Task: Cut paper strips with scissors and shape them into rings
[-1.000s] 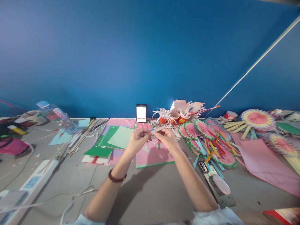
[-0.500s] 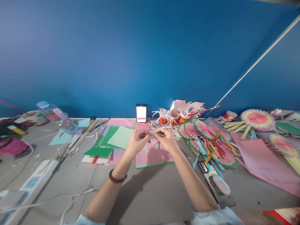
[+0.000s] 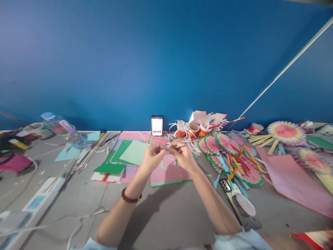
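My left hand (image 3: 153, 157) and my right hand (image 3: 184, 158) meet fingertip to fingertip, raised above the pink paper. Both are closed in a pinch on a thin, pale paper strip (image 3: 180, 146), whose end sticks out past my right fingers. The part between the fingertips is mostly hidden. Below them lie pink sheets (image 3: 166, 177) with a green front edge and some small green pieces on top. Close to my left hand, a pale green sheet (image 3: 134, 152) overlaps darker green sheets (image 3: 111, 169).
Folded paper fans (image 3: 226, 143) and a phone (image 3: 240, 205) lie to the right. Red paper cups (image 3: 203, 130) and a lit screen (image 3: 157, 125) stand along the blue wall. Leftward are thin sticks (image 3: 91, 152), a plastic bottle (image 3: 66, 129) and a power strip (image 3: 39, 208).
The pale strip has turned in my right fingers and now looks narrower and lies flatter. Both hands stay in nearly the same place.
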Demonstrator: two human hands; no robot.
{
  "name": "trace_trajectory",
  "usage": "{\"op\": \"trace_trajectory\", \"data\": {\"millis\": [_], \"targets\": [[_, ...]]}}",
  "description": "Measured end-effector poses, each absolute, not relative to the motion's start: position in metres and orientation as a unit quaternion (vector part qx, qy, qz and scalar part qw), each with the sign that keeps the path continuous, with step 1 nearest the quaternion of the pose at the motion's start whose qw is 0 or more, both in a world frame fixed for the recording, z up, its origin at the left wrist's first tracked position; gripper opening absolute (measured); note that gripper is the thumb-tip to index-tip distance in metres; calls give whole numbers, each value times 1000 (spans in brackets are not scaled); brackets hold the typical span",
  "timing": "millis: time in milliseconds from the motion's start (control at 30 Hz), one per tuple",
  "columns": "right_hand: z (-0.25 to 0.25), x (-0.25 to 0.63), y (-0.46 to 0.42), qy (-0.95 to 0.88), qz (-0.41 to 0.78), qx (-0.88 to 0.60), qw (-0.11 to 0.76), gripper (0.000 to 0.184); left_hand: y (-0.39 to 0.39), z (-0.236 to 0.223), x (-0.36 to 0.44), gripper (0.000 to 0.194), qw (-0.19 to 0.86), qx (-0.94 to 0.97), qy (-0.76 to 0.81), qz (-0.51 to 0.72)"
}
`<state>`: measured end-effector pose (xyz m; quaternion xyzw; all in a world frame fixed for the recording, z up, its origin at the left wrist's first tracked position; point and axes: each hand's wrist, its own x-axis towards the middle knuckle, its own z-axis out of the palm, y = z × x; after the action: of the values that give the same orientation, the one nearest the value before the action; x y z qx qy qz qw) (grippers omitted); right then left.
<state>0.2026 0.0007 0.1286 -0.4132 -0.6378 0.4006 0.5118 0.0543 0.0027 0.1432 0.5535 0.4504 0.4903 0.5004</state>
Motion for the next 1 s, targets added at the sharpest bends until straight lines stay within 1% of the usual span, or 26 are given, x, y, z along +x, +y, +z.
{"op": "trace_trajectory", "data": {"millis": [167,267,333,467,533,567,633,733,800,867,933,1000], "targets": [[125,204,2,-665,362,-404,513,16,2,141,56,10,511,534,450,501],[126,204,2,-663,365,-401,516,16,4,138,56,11,519,523,455,500],[128,203,1,-644,392,-394,525,18,8,136,54,14,526,516,452,503],[133,203,1,-551,510,-372,547,20,20,131,43,19,510,512,455,520],[133,203,1,-493,560,-373,552,21,25,128,34,16,459,552,472,511],[133,202,2,-467,580,-375,553,22,28,127,28,15,416,586,483,501],[131,203,3,-429,609,-377,551,23,33,124,16,14,298,650,524,463],[129,203,4,-412,615,-391,547,23,42,117,-3,15,95,684,633,350],[130,202,3,-412,606,-397,553,24,50,110,-16,19,17,685,675,272],[132,201,2,-420,597,-394,558,32,58,101,-28,21,-3,681,703,206],[134,200,1,-435,586,-394,559,40,63,92,-37,23,10,671,727,144],[136,199,0,-456,569,-403,553,41,67,84,-43,22,41,660,743,103]]}}
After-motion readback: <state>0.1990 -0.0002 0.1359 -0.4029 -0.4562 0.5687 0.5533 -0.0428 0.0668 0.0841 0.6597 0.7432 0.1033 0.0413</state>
